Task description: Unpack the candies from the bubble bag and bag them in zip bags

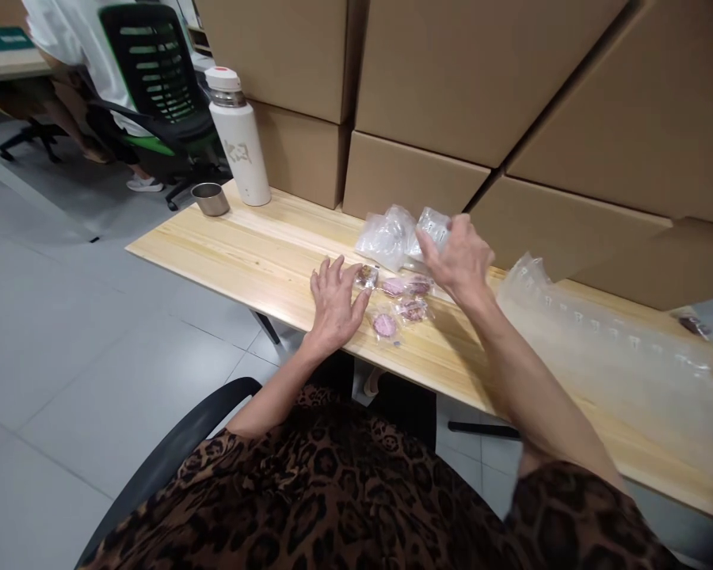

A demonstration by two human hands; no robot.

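Observation:
My left hand [334, 301] lies flat on the wooden table [255, 253], fingers spread, its fingertips touching a small clear packet with a dark item [367, 276]. Several more small packets with pink and purple items [405, 299] lie just to its right. My right hand [460, 257] is raised behind them and grips a clear plastic bag [433, 226]. A pile of crumpled clear bags [385, 236] sits left of that hand.
A white bottle [238, 134] and a metal cup [210, 199] stand at the table's far left corner. Stacked cardboard boxes [451, 87] line the back. A sheet of air-cushion wrap [606, 348] covers the right side. A person sits on a green-backed chair [154, 71] at the far left.

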